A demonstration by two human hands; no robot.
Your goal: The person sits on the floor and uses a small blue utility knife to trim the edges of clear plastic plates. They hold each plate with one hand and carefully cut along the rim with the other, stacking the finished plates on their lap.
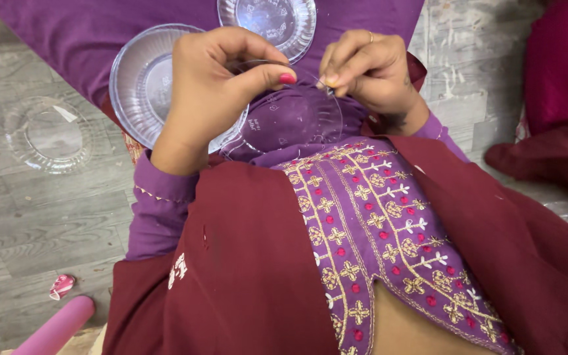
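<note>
Upper centre of frame: left hand (215,82) pinches a fine thread (264,64), right hand (363,69) grips a needle (329,89), above clear plastic dishes (136,82) on purple cloth (67,33).

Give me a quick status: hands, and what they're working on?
Left hand pinching thin thread; right hand pinching needle end. Clear plastic plates beneath on purple cloth. Nothing in the way.

purple cloth (67,33): matt, smooth weave. embroidered panel (376,223): gold thread, slightly shiny, raised texture. maroon garment (251,263): matt cloth. dishes (139,79): clear plastic, glossy, ribbed rims. floor (27,217): grey wood-grain, dull finish. pink roll (57,329): smooth, matt.
</note>
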